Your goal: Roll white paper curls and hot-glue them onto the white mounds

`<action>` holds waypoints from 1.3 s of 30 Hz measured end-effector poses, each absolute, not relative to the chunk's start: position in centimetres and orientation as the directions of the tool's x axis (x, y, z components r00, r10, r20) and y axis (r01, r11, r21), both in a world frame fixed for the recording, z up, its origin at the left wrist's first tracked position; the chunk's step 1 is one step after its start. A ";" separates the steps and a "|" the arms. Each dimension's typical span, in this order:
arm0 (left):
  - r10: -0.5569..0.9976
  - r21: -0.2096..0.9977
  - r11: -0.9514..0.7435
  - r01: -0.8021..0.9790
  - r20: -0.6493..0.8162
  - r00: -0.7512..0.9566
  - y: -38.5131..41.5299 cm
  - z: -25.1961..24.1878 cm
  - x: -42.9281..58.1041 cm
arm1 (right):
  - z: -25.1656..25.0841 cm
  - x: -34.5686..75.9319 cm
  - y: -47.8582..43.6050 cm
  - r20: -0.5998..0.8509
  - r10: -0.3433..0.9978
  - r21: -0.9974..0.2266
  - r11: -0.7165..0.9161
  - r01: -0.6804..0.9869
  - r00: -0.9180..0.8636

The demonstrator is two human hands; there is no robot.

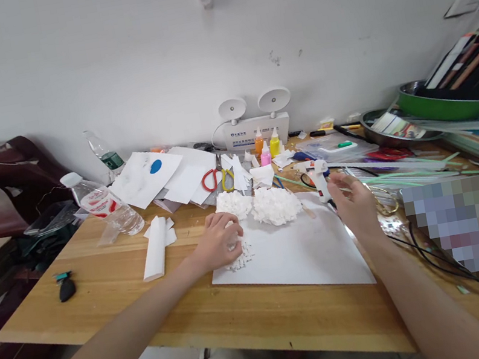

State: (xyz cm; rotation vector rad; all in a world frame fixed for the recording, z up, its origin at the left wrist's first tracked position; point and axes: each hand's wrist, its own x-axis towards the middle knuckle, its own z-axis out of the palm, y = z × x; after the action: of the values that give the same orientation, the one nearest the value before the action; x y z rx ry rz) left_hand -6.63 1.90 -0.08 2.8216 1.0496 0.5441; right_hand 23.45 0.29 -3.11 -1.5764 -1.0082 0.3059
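Observation:
My left hand (221, 241) is curled round a small whitish piece (232, 237), mostly hidden by the fingers. Beneath it, small white scraps (242, 257) lie scattered on a large white sheet (298, 255). Two fluffy white clumps, a smaller one (233, 204) and a larger one (277, 205), rest at the sheet's back edge. My right hand (354, 200), fingers bent, is at the handle of a white glue gun (318, 179), whose nozzle points left. Much of the handle shows beside the fingers, so the grip is only partly visible.
A water bottle (103, 205) and a folded white paper strip (155, 248) lie at the left. Red-handled scissors (209, 179), yellow-handled pliers (227, 179) and paint bottles (274, 144) are behind. Black cables (442, 268) cross the right side, near a green pan (446, 99).

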 end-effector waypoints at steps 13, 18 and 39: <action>0.579 0.119 -0.813 0.570 0.262 0.772 2.4 0.2 -6.5 | -2.9 23.5 0.2 0.314 0.733 -0.906 0.042 0.421 0.603; 0.582 0.110 -0.812 0.574 0.245 0.776 2.4 0.3 -6.6 | -2.9 23.5 0.3 0.316 0.729 -0.909 0.050 0.413 0.607; 0.694 0.213 -0.720 0.661 0.230 0.682 2.2 0.3 -5.9 | -2.5 23.4 0.2 0.324 0.724 -0.907 0.054 0.418 0.609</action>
State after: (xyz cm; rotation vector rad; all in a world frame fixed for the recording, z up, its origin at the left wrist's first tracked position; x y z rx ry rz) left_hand -5.92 2.18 0.31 2.7770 1.1226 0.4501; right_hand 23.37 0.17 -2.50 -1.5725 -0.9844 0.3022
